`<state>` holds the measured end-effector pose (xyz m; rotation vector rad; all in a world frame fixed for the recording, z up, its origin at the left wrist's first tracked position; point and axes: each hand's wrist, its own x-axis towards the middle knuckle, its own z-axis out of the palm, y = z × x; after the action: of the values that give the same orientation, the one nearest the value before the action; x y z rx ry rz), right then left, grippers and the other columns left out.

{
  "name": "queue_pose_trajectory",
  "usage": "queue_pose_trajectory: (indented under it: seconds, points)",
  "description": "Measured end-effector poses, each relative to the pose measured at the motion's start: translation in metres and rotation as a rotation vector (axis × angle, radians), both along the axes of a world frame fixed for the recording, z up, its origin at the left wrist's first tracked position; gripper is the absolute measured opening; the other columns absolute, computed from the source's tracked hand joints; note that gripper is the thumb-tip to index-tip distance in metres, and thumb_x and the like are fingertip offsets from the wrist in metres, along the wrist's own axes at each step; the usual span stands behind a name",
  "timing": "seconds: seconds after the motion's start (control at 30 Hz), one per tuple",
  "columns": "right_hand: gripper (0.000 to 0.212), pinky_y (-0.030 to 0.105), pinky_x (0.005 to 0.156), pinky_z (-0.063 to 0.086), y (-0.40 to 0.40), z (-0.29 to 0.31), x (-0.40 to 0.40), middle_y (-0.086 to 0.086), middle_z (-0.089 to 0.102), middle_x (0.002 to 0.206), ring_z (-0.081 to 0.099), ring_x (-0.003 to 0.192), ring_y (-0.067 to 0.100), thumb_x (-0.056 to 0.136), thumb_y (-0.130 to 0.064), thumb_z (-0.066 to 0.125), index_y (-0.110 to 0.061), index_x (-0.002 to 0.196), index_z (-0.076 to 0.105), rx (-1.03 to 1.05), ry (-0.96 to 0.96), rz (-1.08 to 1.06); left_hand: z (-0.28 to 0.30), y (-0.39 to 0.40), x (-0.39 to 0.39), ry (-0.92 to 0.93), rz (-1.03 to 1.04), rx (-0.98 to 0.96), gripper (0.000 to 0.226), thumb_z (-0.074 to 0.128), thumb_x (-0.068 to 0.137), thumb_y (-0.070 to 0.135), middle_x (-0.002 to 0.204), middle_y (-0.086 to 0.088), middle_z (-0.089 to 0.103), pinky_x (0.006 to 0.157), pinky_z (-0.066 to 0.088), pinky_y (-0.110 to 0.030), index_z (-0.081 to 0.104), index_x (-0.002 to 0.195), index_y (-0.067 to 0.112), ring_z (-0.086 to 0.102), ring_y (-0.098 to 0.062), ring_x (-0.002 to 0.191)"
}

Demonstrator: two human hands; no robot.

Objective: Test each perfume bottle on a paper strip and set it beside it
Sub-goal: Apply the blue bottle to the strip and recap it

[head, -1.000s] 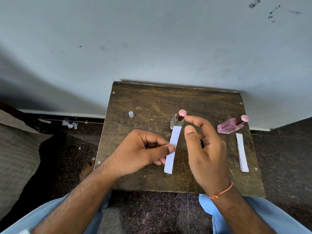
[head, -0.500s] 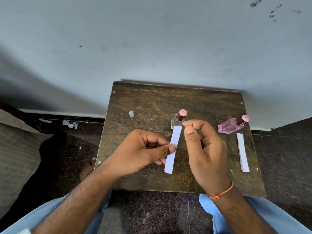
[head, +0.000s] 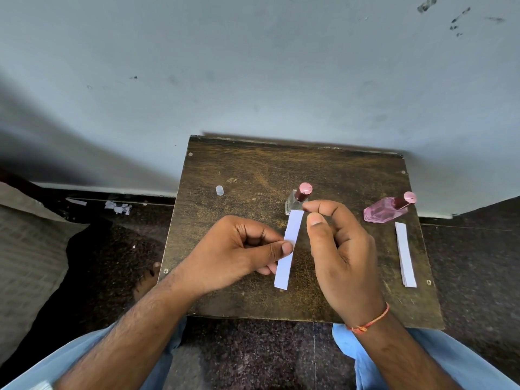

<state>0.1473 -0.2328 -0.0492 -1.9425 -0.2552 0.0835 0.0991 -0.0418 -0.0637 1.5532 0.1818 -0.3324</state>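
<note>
My left hand (head: 239,249) pinches the paper strip (head: 288,249); right hand (head: 337,249), fingers curled, nips its top corner; keep it taut beside the clear bottle (head: 295,201)

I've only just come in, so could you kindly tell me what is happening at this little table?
A person is testing perfumes at a small wooden table. The left hand pinches a white paper strip while the right hand curls beside its top end, in front of the clear perfume bottle. The pink perfume bottle lies at the right with another paper strip beside it.
</note>
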Motion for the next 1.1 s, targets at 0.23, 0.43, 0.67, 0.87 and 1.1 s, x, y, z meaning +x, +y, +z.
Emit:
queue_pose_trajectory:
  seconds: [0.23,0.43,0.67,0.87,1.1]
  points:
    - [0.042,0.029,0.044,0.035,-0.001,-0.004,0.000,-0.020,0.053,0.050,0.038,0.044,0.005,0.098,-0.047,0.048,-0.022,0.118,0.075,-0.011,0.017,0.009,0.000,0.000,0.000,0.011,0.008,-0.012,0.019,0.078,0.090,0.030,0.081,-0.009,0.083,0.069,0.066,-0.028,0.087,0.095,0.015,0.078,-0.019,0.075]
    - [0.039,0.029,0.045,0.036,0.000,-0.004,0.000,-0.015,0.052,0.054,0.040,0.047,0.004,0.098,-0.049,0.053,-0.024,0.115,0.077,-0.014,-0.019,-0.004,0.001,0.001,0.000,0.011,0.003,-0.021,0.015,0.078,0.090,0.029,0.078,-0.004,0.082,0.069,0.067,-0.028,0.086,0.094,0.016,0.078,-0.017,0.074]
    - [0.032,0.031,0.043,0.038,0.000,-0.002,0.001,-0.012,0.052,0.055,0.041,0.045,0.008,0.099,-0.045,0.052,-0.024,0.106,0.075,-0.003,-0.042,-0.007,0.000,0.001,0.000,0.012,-0.006,-0.010,0.015,0.078,0.092,0.027,0.078,-0.004,0.082,0.070,0.067,-0.029,0.086,0.094,0.014,0.078,-0.018,0.074]
    - [0.030,0.052,0.052,0.044,-0.003,-0.001,0.003,0.009,0.053,0.064,0.048,0.056,0.034,0.097,-0.056,0.054,-0.027,0.096,0.062,0.025,0.018,0.032,-0.004,0.011,0.002,0.053,0.050,0.024,0.022,0.079,0.092,0.027,0.086,-0.016,0.083,0.070,0.066,-0.026,0.085,0.098,0.007,0.078,-0.023,0.077]
    - [0.020,0.043,0.054,0.035,-0.020,-0.011,0.012,-0.004,0.047,0.069,0.040,0.059,0.017,0.095,-0.035,0.055,-0.018,0.103,0.054,0.021,0.154,0.232,-0.005,0.022,0.005,0.127,0.162,0.017,0.021,0.078,0.090,0.026,0.087,-0.013,0.085,0.070,0.067,-0.024,0.086,0.098,0.009,0.078,-0.015,0.075]
